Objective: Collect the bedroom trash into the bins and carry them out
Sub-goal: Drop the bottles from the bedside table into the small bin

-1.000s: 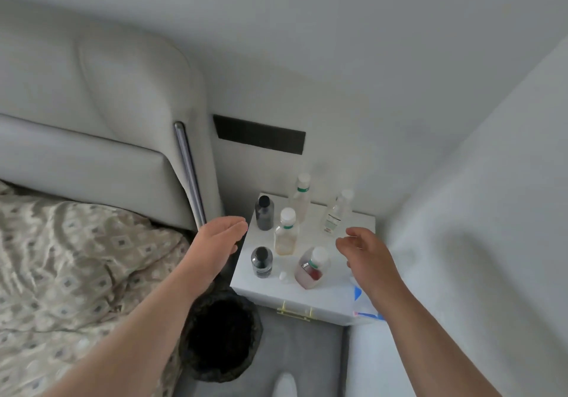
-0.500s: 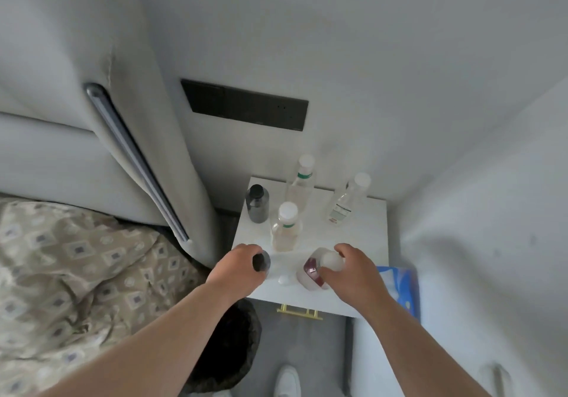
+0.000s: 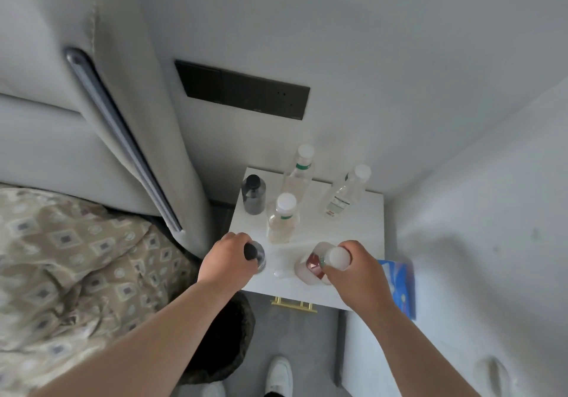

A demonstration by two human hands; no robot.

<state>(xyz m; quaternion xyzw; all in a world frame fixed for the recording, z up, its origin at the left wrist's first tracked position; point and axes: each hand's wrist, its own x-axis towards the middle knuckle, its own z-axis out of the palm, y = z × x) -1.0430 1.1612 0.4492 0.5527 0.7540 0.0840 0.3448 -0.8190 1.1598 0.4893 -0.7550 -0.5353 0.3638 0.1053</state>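
Your nightstand [image 3: 353, 243] sits in a tight corner. The padded headboard [image 3: 138, 119] stands close off its left edge with only a narrow dark gap between. The back wall meets its rear edge, and the side wall [image 3: 476, 212] runs just off its right edge, where a blue pack [image 3: 396, 286] is wedged upright. The one open side is the front edge, toward you, above the gold handle [image 3: 293, 304] and the grey floor [image 3: 319, 350]. The dark bin [image 3: 233, 335] stands on that floor by the front left corner, partly under your left forearm.

Your left hand [image 3: 229, 259] curls around the small dark bottle [image 3: 256, 253] at the front left of the top. That bottle is upright, long axis vertical, black cap up toward you. Your right hand [image 3: 353, 270] grips the red-labelled bottle [image 3: 310, 264] near the front edge, fingers wrapped just below its white cap. This one leans, cap toward the right and base toward the left. A loose white cap [image 3: 281, 272] lies on the top between the two.

Behind them stand a back dark bottle [image 3: 253, 195], a short pale bottle [image 3: 282, 221], a tall clear bottle [image 3: 299, 172] and a labelled clear bottle [image 3: 345, 193], each apart from the others.
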